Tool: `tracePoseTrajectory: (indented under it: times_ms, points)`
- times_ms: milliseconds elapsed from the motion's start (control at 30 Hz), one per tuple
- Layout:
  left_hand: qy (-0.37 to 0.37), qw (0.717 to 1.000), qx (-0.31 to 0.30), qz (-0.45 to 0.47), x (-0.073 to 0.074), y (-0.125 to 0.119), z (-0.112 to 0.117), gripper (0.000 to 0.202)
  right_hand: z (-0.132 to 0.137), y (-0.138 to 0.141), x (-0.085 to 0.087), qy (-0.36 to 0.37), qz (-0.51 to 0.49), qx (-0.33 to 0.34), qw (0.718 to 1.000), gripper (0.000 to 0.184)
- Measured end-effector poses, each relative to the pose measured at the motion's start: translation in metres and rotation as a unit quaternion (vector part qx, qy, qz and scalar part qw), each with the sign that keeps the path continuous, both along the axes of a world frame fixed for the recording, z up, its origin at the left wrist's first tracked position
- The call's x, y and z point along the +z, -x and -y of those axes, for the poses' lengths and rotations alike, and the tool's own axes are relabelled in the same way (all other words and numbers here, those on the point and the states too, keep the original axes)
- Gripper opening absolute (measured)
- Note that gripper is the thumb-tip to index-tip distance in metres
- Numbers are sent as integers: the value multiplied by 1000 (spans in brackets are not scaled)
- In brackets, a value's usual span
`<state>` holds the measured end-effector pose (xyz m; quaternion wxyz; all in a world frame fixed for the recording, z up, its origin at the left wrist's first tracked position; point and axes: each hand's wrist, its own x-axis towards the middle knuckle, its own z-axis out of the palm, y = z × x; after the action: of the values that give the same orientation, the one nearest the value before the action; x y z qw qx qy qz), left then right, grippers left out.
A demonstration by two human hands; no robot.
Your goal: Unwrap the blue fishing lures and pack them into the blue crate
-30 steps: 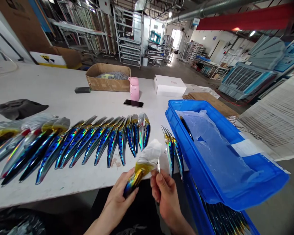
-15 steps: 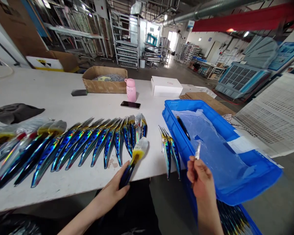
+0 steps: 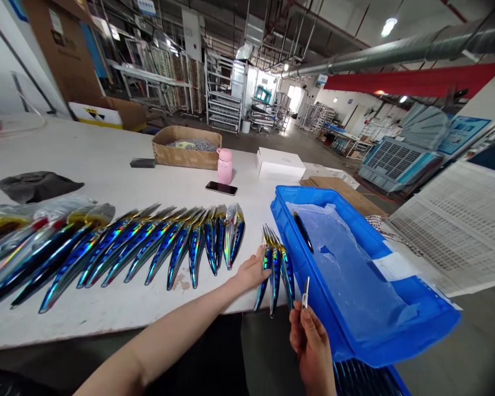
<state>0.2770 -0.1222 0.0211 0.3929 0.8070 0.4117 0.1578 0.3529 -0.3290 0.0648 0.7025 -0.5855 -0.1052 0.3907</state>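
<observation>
My left hand [image 3: 251,269] reaches across the white table's [image 3: 107,165] front edge. Its fingers are closed on a blue holographic fishing lure [image 3: 265,263], the leftmost of a small group of lures [image 3: 281,264] lying beside the blue bin [image 3: 396,341]. My right hand [image 3: 309,341] is low, off the table edge and close to the bin's near wall. It pinches a small thin silver blade-like tool [image 3: 305,292] that points upward.
A long row of blue holographic lures [image 3: 148,247] fans across the table to the left. The bin holds a clear plastic liner [image 3: 346,258] and one dark lure [image 3: 303,231]. Behind are a phone [image 3: 221,188], pink bottle [image 3: 225,166], cardboard box [image 3: 185,147], white box [image 3: 279,162] and dark cloth [image 3: 35,186].
My left hand carried its lure right, from near the long row to the small group beside the bin. My right hand drew back from over the bin with the tool. The white wrap is gone.
</observation>
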Motion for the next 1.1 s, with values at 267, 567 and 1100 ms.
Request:
tracePoseTrajectory:
  times_ms: [267, 567, 1100]
  points:
    - [-171, 977, 98, -82, 12, 21, -81, 84, -1, 11, -10, -30, 34, 85, 995, 39]
    - [-178, 977, 94, -66, -2, -1, -83, 57, -3, 34, -19, -6, 44, 129, 991, 46]
    - [75, 920, 106, 369, 17, 58, -69, 69, -31, 55, -16, -11, 84, 161, 983, 45]
